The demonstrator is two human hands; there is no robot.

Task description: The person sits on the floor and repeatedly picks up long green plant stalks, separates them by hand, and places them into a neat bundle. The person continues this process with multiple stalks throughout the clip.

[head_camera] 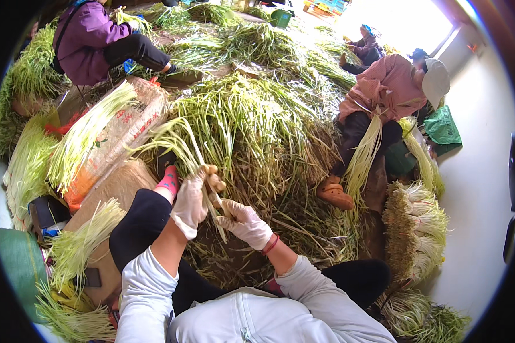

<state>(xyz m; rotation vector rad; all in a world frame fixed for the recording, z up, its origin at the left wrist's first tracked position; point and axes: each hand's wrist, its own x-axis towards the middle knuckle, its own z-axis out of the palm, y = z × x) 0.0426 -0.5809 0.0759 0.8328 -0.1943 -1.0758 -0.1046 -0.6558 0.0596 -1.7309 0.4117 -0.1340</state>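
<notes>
My left hand (191,201), in a thin whitish glove, is closed around a small bunch of pale yellow-green leafy stalks (184,148), whose leaves droop up and to the left. My right hand (245,223), gloved too, has its fingers on the whitish lower stems (216,210) of the same bunch. The glove's fingertips look brown and soiled. Both hands are close together above my lap, in front of a large heap of long green and yellow leaves (249,124). Cut or trimmed stalks (79,240) lie in a loose pile to the left of my knee.
A printed woven sack (133,115) with pale stalks on it lies at the left, beside a green sack (17,266). Stacked bundles (416,231) stand at the right by a white wall (476,193). A person in pink (386,85) and a person in purple (86,38) sit nearby.
</notes>
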